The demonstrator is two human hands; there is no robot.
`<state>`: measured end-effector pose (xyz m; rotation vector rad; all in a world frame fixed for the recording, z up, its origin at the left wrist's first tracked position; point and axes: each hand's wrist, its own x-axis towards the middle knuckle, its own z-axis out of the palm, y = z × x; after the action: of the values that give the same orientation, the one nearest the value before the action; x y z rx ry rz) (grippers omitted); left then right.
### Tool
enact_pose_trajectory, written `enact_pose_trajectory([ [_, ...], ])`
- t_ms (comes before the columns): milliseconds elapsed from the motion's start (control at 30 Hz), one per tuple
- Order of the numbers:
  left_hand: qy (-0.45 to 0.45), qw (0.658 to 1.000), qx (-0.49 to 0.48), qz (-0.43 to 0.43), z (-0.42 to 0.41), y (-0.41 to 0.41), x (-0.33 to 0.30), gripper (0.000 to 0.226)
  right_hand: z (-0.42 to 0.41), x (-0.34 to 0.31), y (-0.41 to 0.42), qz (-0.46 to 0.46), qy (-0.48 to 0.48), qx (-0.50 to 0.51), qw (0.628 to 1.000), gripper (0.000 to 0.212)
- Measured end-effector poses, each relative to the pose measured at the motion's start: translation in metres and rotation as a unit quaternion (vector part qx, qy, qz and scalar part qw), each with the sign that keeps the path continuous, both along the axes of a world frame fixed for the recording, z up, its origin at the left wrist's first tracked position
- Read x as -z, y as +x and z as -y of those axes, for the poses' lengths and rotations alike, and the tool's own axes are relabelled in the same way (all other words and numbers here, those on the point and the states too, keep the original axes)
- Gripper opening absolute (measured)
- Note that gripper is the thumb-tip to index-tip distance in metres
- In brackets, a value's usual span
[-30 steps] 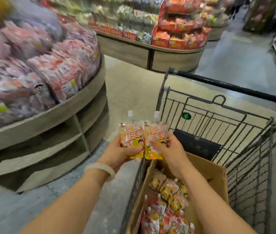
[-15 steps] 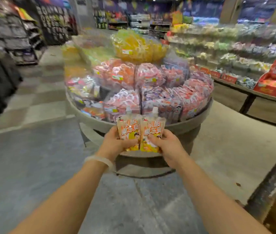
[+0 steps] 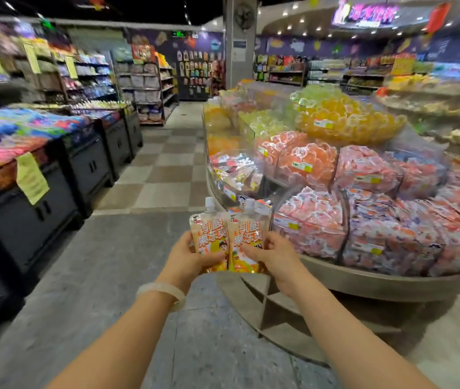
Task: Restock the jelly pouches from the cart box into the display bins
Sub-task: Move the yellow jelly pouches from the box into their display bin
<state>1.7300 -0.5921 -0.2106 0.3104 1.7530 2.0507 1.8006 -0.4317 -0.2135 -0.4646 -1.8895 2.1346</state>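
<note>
Fingers: left hand [image 3: 186, 255] and right hand [image 3: 275, 255] each curl round one upright pouch [image 3: 210, 238], side by side.
Pouches: near, centre.
Right: round display [image 3: 377, 282], clear bins [image 3: 310, 220].
Left: dark counters [image 3: 26, 214].

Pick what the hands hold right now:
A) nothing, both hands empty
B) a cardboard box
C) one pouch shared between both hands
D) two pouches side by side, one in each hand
D: the left hand grips one orange pouch and the right hand grips another pouch, upright and side by side before the display.
</note>
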Motion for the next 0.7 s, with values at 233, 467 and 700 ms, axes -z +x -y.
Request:
enact_pose_trajectory([
  [233,-0.016,0.999,-0.039,-0.011,-0.015,-0.137,-0.002,0.045,-0.013,-0.001,-0.147,-0.001,0.0,-0.027,1.0,0.024],
  [467,-0.015,0.998,-0.06,0.009,-0.031,-0.272,0.002,0.051,-0.037,0.004,-0.295,0.028,0.028,-0.037,0.999,0.031],
  [700,-0.023,0.999,-0.038,0.008,-0.045,-0.411,0.026,0.057,-0.049,0.031,-0.427,0.047,0.043,-0.019,0.998,0.024],
])
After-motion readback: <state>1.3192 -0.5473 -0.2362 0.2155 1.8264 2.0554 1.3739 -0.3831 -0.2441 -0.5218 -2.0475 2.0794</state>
